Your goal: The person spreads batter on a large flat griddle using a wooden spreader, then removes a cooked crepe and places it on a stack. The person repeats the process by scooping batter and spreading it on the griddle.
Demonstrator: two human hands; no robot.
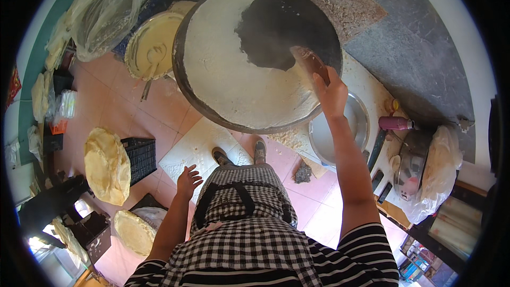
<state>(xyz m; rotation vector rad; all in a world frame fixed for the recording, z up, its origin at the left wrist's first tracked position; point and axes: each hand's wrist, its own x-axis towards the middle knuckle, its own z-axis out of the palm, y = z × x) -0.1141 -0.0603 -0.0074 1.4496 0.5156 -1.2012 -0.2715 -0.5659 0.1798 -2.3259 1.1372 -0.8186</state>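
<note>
My right hand grips a reddish-brown batter spreader by its edge. The spreader rests on a large round black griddle, at its right side. Pale batter coats the left and near parts of the plate in a broad crescent, while the far right part shows bare dark metal. My left hand hangs beside the checked apron, fingers apart, holding nothing. Left of the griddle stands a wide basin of yellowish batter with a ladle in it.
A metal basin sits under my right forearm. Stacked thin flatbreads lie by a black plastic crate at left, with another round stack nearer. A purple bottle lies at right. Plastic bags hang over the far left.
</note>
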